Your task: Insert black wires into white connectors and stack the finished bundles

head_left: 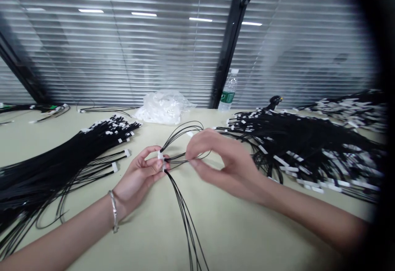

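My left hand [142, 175] pinches a small white connector [160, 155] between thumb and fingers, a bracelet on its wrist. Several thin black wires [185, 217] run from the connector, some looping back over the table and some trailing toward me. My right hand [222, 160] is just right of the connector, its fingertips pinched on one of those wires near the connector. Both hands hover low over the pale table [240, 230].
A long bundle of black wires with white connectors [55, 160] lies at the left. A bigger tangled heap [308, 143] fills the right. A clear plastic bag [165, 107] and a water bottle [228, 89] stand at the back by the blinds.
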{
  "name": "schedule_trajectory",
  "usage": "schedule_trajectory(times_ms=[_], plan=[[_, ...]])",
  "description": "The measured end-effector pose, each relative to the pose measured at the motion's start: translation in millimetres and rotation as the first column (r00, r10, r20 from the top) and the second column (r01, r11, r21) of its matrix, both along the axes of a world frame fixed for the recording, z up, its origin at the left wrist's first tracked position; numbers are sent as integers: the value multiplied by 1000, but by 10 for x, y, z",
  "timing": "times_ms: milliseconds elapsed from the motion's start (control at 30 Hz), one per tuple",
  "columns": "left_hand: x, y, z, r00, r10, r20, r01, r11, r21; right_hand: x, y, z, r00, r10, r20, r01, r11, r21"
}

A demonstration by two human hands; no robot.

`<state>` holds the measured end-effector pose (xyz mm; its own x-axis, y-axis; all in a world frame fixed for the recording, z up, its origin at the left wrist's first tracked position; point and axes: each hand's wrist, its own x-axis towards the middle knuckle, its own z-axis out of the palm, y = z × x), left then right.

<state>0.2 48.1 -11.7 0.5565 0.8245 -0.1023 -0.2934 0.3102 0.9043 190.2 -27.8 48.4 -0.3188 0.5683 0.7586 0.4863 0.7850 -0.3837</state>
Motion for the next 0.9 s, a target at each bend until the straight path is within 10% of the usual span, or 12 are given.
schedule_trajectory(times_ms=[200, 400, 567, 667, 900], plan=[[0, -2, -23, 999, 1, -49, -1, 1000, -1, 237, 52, 265, 821, -131, -555, -16, 968, -252], [9, -29, -4, 999, -2, -46, 2, 1000, 15, 612, -2, 590, 530, -137, -837, -56, 979, -196], [28, -111, 43, 999, -26, -24, 27, 998, 59, 324, -223, 597, 780, -388, -492, 329, 922, -206], [27, -174, 64, 999, -34, 10, 33, 996, 84, 34, -339, 437, 933, -349, -89, 313, 908, -278], [27, -269, 73, 984, -160, 73, 149, 980, 134, -194, -310, 74, 817, -262, 513, 336, 940, -56]])
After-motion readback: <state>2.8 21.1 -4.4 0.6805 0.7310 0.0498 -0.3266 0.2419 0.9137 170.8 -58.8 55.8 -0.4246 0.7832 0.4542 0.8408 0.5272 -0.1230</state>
